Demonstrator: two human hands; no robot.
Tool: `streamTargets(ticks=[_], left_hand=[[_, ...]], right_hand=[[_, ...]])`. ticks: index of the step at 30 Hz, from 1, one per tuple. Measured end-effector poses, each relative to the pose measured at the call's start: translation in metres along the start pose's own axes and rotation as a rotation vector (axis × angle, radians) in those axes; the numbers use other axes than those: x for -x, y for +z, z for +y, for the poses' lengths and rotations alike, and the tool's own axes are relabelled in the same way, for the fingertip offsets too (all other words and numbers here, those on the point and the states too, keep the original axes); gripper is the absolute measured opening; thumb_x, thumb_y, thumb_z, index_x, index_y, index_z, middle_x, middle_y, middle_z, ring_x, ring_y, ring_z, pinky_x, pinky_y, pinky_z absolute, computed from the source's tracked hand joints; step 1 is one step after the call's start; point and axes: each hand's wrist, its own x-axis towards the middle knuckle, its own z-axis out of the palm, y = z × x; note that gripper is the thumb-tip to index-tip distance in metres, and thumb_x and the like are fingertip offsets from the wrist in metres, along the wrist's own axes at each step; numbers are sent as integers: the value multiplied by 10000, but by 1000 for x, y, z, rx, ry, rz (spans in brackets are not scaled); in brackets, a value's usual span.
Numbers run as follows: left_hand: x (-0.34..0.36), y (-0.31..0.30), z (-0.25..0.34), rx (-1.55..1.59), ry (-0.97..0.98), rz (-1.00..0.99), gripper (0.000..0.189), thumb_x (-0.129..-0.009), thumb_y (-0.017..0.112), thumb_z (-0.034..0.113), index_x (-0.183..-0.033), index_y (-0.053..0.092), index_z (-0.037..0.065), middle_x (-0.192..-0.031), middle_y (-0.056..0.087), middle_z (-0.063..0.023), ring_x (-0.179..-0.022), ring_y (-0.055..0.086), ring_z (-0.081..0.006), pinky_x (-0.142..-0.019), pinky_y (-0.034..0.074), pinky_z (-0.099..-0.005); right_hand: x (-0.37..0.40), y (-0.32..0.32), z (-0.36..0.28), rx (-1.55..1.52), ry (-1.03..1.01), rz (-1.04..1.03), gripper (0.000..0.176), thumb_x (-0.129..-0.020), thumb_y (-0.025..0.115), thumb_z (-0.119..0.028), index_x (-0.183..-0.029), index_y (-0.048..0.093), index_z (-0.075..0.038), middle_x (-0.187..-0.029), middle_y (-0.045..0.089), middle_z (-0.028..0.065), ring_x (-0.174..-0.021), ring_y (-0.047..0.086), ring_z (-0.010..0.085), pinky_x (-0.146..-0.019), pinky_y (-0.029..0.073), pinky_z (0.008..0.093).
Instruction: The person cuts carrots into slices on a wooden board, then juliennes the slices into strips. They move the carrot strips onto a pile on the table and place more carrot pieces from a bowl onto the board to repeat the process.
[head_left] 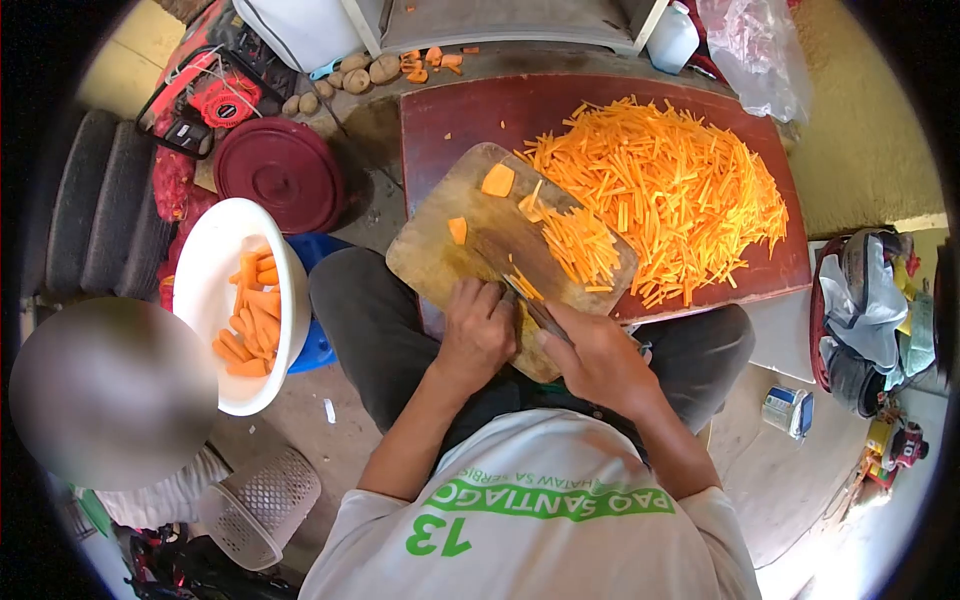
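Left hand [478, 330] curled, pinning carrot slices [522, 287] at the near end of the cutting board [440, 255]. Right hand [600, 358] clenched on knife [540, 318], blade just beside the left fingertips. Risk: slices slide and the blade nicks a finger. Board overhangs the red worktop [440, 110] and may tip under pressure.

I see the cutting board [470, 240] lying across the lap with its far end on the low table [450, 110]. At its near edge the left hand [477, 330] sits beside the right hand [597, 358], which grips the knife [522, 297]. The pile of carrot sticks [670, 190] spreads over the table, right of and behind the board. To my left, the bowl [205, 260] holds carrot chunks [250, 320], with the lid [285, 170] behind it, the basket [262, 505] nearer me, and potatoes [350, 78] beyond the table's far left corner.
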Motion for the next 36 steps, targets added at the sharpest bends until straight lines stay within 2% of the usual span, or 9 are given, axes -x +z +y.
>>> streamTargets(ticks=[5, 12, 15, 18, 24, 26, 29, 31, 36], left_hand=[[3, -2, 2, 6, -31, -33, 277, -688, 778, -1, -958, 751, -55, -948, 624, -169, -937, 600, -383, -848, 504, -488], [3, -1, -8, 52, -18, -44, 292, -736, 805, -38, -1022, 767, 1, -982, 690, -147, -916, 643, -375, -836, 515, -490], [2, 1, -13, 110, -45, -24, 235, -806, 797, -52, -1031, 771, 9, -1000, 708, -154, -926, 663, -378, -846, 517, -488], [-6, -2, -15, 150, -87, 10, 225, -843, 789, -47, -1060, 764, 9, -1046, 716, -153, -964, 667, -379, -870, 511, -490], [-54, -9, -27, 53, -55, -44, 308, -856, 759, -31, -1161, 743, 6, -1144, 705, -171, -1086, 650, -399, -927, 499, -505], [-79, -4, -39, 7, -48, -112, 377, -864, 757, -37, -1238, 741, 14, -1184, 710, -212, -1119, 656, -437, -969, 516, -544], [-105, 14, -46, -48, -86, -175, 396, -847, 742, -50, -1239, 743, 7, -1164, 716, -230, -1120, 655, -456, -978, 511, -561], [-110, 24, -49, -35, -73, -152, 406, -844, 747, -44, -1247, 744, 6, -1143, 719, -238, -1114, 655, -461, -979, 510, -561], [-111, 35, -45, -16, -69, -109, 429, -833, 825, 8, -1259, 773, 7, -1103, 730, -238, -1108, 664, -457, -971, 519, -557]], right_hand=[[14, -13, -6, 4, 41, -85, 310, -1040, 723, -146, -1287, 661, 29, -959, 717, 308, -934, 713, 522, -780, 557, 540], [1, -9, 16, -119, 4, 137, 252, -1051, 690, -145, -1249, 669, 10, -890, 700, 293, -863, 731, 475, -763, 567, 511], [8, -29, 14, -254, 177, 166, 242, -1052, 705, -132, -1224, 677, 35, -867, 662, 269, -779, 681, 397, -759, 562, 456], [14, -36, 13, -293, 235, 167, 236, -1047, 718, -108, -1216, 675, 52, -856, 627, 244, -750, 597, 331, -747, 544, 414], [20, -27, 14, -351, 237, 232, 267, -1051, 737, -101, -1255, 675, 59, -890, 664, 241, -774, 602, 262, -779, 558, 409], [25, -22, 20, -393, 251, 250, 277, -1054, 739, -100, -1273, 677, 58, -920, 698, 235, -800, 624, 246, -800, 567, 404], [33, -25, 20, -385, 253, 269, 293, -1058, 736, -94, -1304, 680, 55, -975, 742, 238, -851, 682, 241, -834, 579, 391], [40, -28, 18, -364, 263, 265, 324, -1057, 737, -88, -1337, 682, 64, -1065, 780, 264, -973, 779, 259, -891, 594, 381], [50, -23, 28, -422, 229, 268, 377, -1047, 755, -90, -1370, 673, 87, -1107, 795, 268, -1051, 808, 302, -923, 602, 399]])
